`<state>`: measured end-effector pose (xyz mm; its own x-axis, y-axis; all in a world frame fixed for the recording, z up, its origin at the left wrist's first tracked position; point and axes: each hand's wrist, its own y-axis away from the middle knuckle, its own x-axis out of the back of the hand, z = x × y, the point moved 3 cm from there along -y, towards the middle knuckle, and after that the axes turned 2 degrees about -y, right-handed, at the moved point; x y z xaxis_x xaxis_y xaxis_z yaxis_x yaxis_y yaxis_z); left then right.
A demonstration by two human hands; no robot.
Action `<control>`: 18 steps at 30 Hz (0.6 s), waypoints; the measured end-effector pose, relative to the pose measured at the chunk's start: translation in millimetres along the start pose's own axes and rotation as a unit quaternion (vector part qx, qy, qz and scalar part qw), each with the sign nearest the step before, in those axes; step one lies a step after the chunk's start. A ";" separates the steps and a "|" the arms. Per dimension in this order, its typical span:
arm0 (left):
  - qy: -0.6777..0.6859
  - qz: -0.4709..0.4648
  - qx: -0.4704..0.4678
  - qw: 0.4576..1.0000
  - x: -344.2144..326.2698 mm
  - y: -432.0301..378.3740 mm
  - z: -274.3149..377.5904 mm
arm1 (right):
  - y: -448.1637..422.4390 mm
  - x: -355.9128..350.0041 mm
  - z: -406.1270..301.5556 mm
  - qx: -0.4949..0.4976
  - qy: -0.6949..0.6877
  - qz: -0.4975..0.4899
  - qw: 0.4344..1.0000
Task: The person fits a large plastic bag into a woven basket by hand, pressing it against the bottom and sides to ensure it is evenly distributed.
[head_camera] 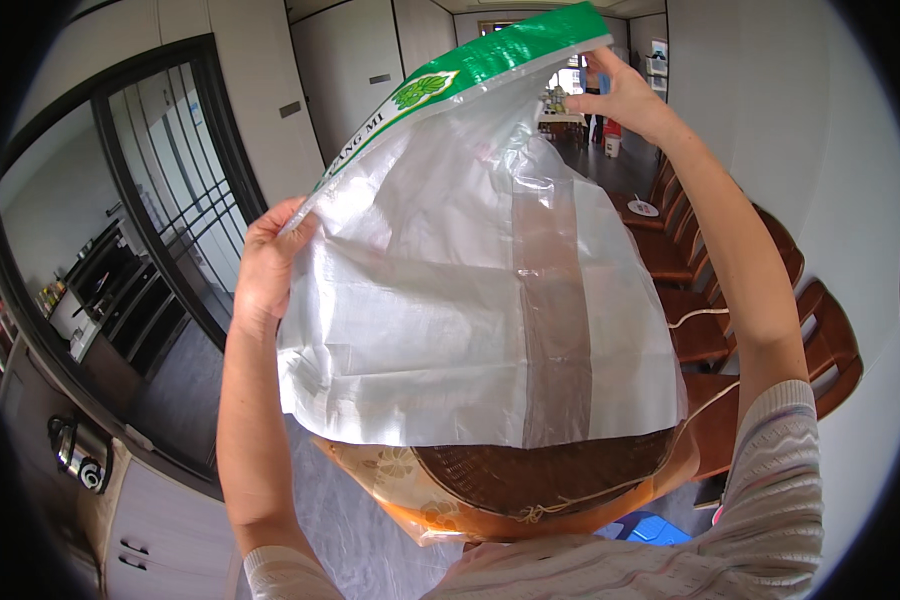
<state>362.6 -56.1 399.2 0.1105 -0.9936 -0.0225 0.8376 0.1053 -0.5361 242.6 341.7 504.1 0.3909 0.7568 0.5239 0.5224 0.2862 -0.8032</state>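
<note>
A large woven plastic sack (420,300), whitish with a green printed band and a clear strip, is held up before me and fills the middle of the view. My left hand (274,255) pinches the sack's rim at the left. At the upper right my right hand (622,94) has its fingertips on the far corner of the rim, thumb spread apart from the fingers. Below the sack's lower edge lies a round, dark woven bamboo tray (547,476) with a pale cord tied at its rim. It rests on a table with an orange-and-cream patterned cover (420,510). The sack hides most of both.
Wooden chairs (690,315) line the right wall, one with a white round item (643,208) on its seat. A blue plastic object (652,529) is on the floor below the table. At the left are a cabinet (172,517), a metal kettle (82,454) and a glazed sliding door (187,165).
</note>
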 end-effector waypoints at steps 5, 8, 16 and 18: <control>-0.097 -0.018 -0.043 0.994 9.1 -13.6 55.1 | -29.0 18.2 -45.8 -0.025 -0.151 -0.024 0.988; -0.111 0.004 -0.088 0.990 20.3 -32.1 81.8 | -50.5 34.5 -68.8 -0.026 -0.227 0.036 0.973; -0.297 0.073 -0.023 0.952 98.9 48.3 14.0 | -38.2 70.4 -80.6 -0.090 -0.179 0.146 0.969; -0.180 0.146 0.022 0.972 122.6 87.7 -34.9 | -25.6 73.1 -79.9 -0.091 -0.164 0.147 0.971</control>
<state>430.9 -170.2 320.0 0.5211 -0.8431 0.1327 0.7630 0.3905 -0.5152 318.4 342.7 585.6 0.2971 0.9450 0.1372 0.5616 -0.0567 -0.8255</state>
